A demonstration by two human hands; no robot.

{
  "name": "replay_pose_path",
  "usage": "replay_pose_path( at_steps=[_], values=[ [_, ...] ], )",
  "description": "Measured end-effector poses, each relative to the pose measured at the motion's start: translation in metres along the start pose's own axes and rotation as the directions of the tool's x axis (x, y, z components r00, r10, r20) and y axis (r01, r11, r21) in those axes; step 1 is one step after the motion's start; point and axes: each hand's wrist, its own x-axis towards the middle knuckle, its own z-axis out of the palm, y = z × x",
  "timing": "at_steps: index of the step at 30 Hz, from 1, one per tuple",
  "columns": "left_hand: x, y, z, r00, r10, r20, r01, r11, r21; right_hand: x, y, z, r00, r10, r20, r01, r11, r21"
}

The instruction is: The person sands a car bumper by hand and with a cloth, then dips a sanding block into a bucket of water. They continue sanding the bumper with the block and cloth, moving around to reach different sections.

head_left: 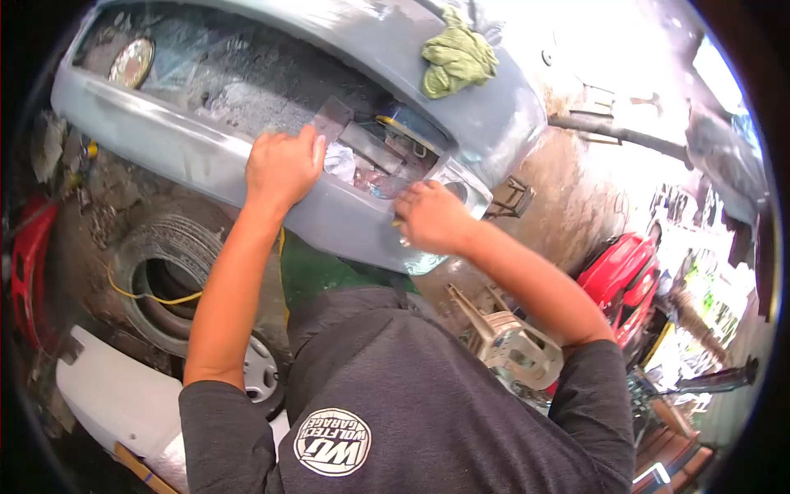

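A grey car body panel (197,152) with a long opening lies across the upper view. My left hand (284,169) has its fingers bent over the near rim of this opening, thumb toward the right. Further right, my right hand (434,218) is closed at the same rim near the panel's end; a small yellowish bit shows at its fingers, too small to name. Between the hands, inside the opening, are a crumpled whitish cloth (339,162), a flat greyish block (332,118) and a blue round object with a yellow edge (411,125).
A green cloth (457,56) lies on the panel's far side. A round tin (132,63) stands in the opening at left. Tires (169,239), a white panel (123,391), a beige plastic stool (520,352) and a red vehicle part (619,276) surround my body.
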Motion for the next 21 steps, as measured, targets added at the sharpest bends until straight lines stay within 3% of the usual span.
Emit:
replay_pose_path(
  at_steps=[1,4,5,7,9,10,13,14,17,18,21],
  values=[
    [0.000,-0.001,0.001,1.000,0.004,-0.021,-0.004,1.000,-0.002,0.002,-0.007,0.001,0.998,-0.018,-0.055,0.019,1.000,0.018],
    [-0.004,-0.004,0.002,0.998,0.018,-0.058,-0.019,1.000,-0.018,-0.007,0.047,-0.014,0.998,0.056,-0.004,-0.055,0.998,0.039],
    [-0.003,-0.005,0.003,0.998,0.014,-0.063,-0.016,0.999,-0.034,-0.013,0.059,-0.019,0.990,0.095,-0.106,-0.105,0.990,-0.090],
    [-0.002,-0.006,0.007,0.997,0.010,-0.076,-0.014,0.998,-0.054,-0.005,0.037,-0.020,0.981,0.194,0.001,-0.189,0.956,-0.225],
    [-0.003,-0.006,0.010,0.996,0.009,-0.086,-0.014,0.998,-0.054,0.009,0.005,-0.023,0.960,0.166,0.224,-0.149,0.985,-0.091],
    [-0.004,-0.007,0.010,0.996,0.018,-0.088,-0.023,0.998,-0.058,0.001,0.000,-0.003,0.999,-0.013,-0.036,0.016,0.995,0.096],
    [-0.004,-0.010,0.009,0.995,0.049,-0.093,-0.057,0.995,-0.085,0.003,0.038,-0.028,0.987,0.129,0.091,-0.129,0.992,-0.004],
    [-0.002,-0.010,0.007,0.995,0.049,-0.091,-0.058,0.993,-0.100,0.001,0.051,-0.031,0.989,0.145,-0.013,-0.145,0.988,-0.057],
    [-0.002,-0.010,0.006,0.997,0.040,-0.066,-0.048,0.991,-0.125,0.007,0.013,-0.011,0.989,0.125,0.081,-0.107,0.975,-0.192],
    [-0.003,-0.010,0.005,0.998,0.038,-0.052,-0.044,0.991,-0.130,0.006,0.000,-0.007,0.994,0.048,0.093,-0.052,0.998,0.033],
    [-0.004,-0.015,0.000,0.998,0.055,-0.014,-0.057,0.980,-0.190,-0.005,0.019,-0.015,0.996,0.079,0.029,-0.081,0.994,0.073]
  ],
)
